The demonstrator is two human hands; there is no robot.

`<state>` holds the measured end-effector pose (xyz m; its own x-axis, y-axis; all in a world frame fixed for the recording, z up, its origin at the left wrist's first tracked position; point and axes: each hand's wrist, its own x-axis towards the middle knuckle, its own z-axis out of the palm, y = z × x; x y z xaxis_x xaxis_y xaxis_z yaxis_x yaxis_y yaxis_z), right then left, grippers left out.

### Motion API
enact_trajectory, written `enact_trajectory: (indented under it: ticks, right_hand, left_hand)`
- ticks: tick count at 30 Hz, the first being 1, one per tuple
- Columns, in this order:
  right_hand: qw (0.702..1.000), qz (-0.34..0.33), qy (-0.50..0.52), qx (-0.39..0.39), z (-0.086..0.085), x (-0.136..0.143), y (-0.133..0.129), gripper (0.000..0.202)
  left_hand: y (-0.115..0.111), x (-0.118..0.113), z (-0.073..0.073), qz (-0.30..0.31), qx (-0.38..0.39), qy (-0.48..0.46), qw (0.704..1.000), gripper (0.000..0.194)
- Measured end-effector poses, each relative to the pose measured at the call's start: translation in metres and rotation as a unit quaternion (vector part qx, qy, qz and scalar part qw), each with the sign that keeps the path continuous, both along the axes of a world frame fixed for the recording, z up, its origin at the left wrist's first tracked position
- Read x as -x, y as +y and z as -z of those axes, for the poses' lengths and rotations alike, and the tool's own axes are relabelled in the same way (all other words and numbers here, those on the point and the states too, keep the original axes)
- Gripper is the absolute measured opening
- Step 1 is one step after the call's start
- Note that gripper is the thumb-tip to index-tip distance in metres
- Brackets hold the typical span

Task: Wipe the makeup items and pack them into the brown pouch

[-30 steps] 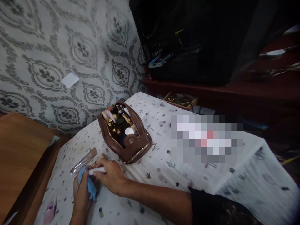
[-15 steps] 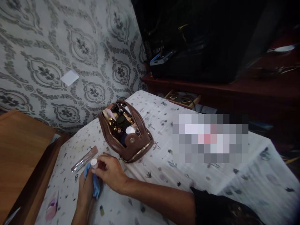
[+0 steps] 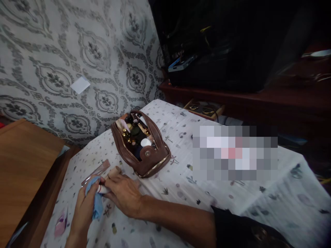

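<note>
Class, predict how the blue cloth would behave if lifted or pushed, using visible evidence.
The blue cloth would probably flop, since it bunches up in the left hand. Its small bulk suggests little weight. Lacking a firm, rounded shape, it would likely crumple rather than roll.

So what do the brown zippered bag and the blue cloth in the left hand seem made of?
Brown zippered bag: leather or imitation leather, smooth with a slight sheen; the zip teeth shine like golden metal. Blue cloth: matt fabric, judging by its loose folds; fibre unclear.
</note>
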<state>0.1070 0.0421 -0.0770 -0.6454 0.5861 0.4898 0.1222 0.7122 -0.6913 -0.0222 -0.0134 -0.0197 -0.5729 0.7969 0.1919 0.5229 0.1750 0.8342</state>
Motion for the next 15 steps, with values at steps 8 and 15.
enact_trajectory:
  ticks: [8,15]
  right_hand:
    - [0.986,-0.007,0.143,0.081,-0.008,-0.002,-0.001,0.016]
    - [0.959,0.013,0.263,0.106,-0.068,-0.061,0.006,0.014]
  left_hand:
    - [0.002,-0.018,0.011,-0.037,-0.021,-0.156,0.987,0.049]
    - [0.015,-0.023,-0.008,0.116,-0.09,0.047,0.988,0.048]
